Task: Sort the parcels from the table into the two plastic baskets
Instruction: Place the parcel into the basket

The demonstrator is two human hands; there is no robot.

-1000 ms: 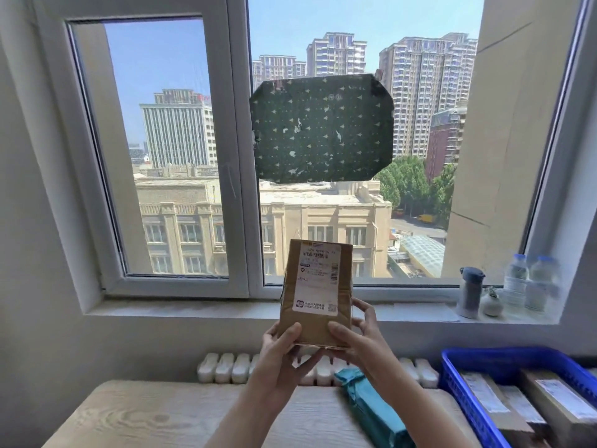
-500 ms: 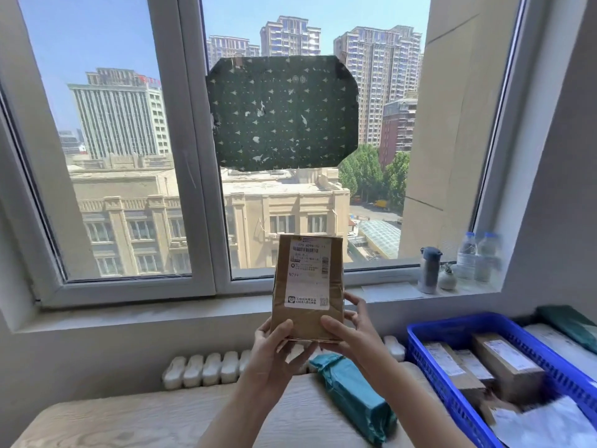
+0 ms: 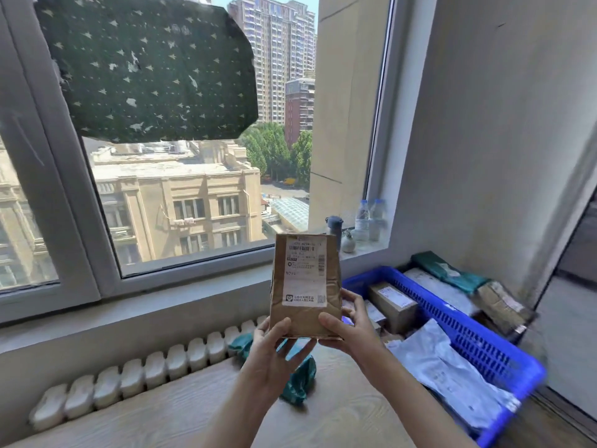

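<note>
I hold a brown paper parcel [image 3: 305, 286] upright in front of me, its white shipping label facing me. My left hand [image 3: 274, 360] grips its bottom left edge and my right hand [image 3: 352, 328] grips its bottom right edge. Below it, a teal parcel [image 3: 298, 373] lies on the wooden table [image 3: 161, 415], partly hidden by my hands. At the right stands a blue plastic basket [image 3: 468, 331] holding brown boxes and a white mailer [image 3: 452, 367]. Beyond its far wall lie more parcels, a teal one [image 3: 449, 273] among them; their basket is hidden.
A white radiator [image 3: 135, 376] runs along the table's far edge under the window sill. On the sill at the right stand a dark flask [image 3: 334, 226] and two water bottles [image 3: 368, 221]. A grey wall closes the right side.
The view has swung to the right, so the blue basket and the parcels beyond it show more fully. Both hands still hold the brown parcel upright, now nearer the basket.
</note>
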